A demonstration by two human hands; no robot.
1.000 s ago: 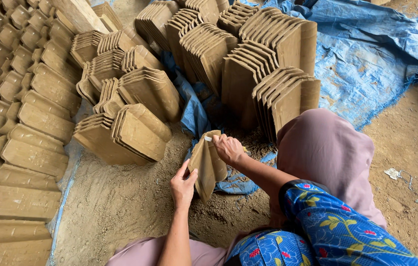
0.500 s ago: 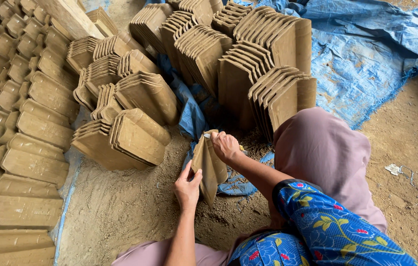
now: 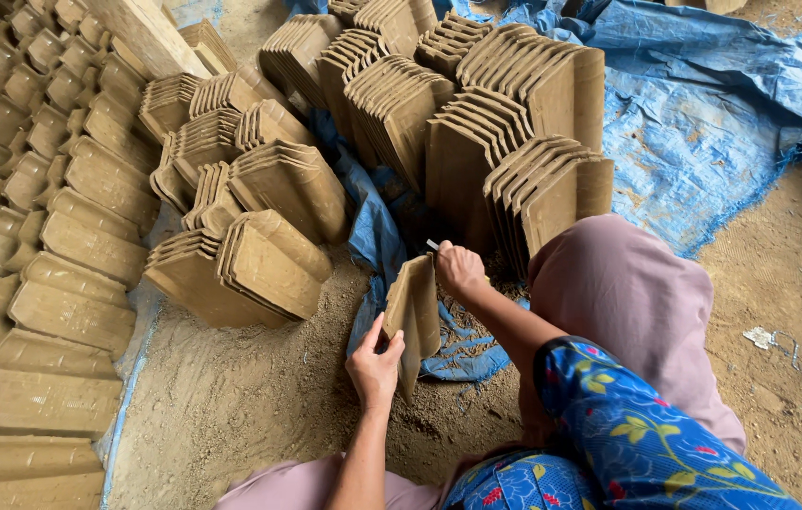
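An unfired brown clay roof tile [image 3: 417,312] stands on edge on the sandy ground in front of me. My left hand [image 3: 374,362] grips its near lower edge and keeps it upright. My right hand [image 3: 458,267] rests at the tile's top far corner, closed on a small pale tool [image 3: 432,245] whose tip sticks out past the fingers. My pink-clad knee [image 3: 623,302] is just right of the tile, with a blue flowered sleeve [image 3: 627,434] below.
Stacks of similar clay tiles [image 3: 273,255] lean on edge ahead and to the right [image 3: 514,132]. Rows of flat-laid tiles [image 3: 51,283] fill the left. A blue tarp [image 3: 703,123] covers the ground at upper right. Bare dirt [image 3: 797,312] lies right.
The view has shifted slightly. My right hand has moved a little along the tile's top edge; my left hand keeps its hold on the tile.
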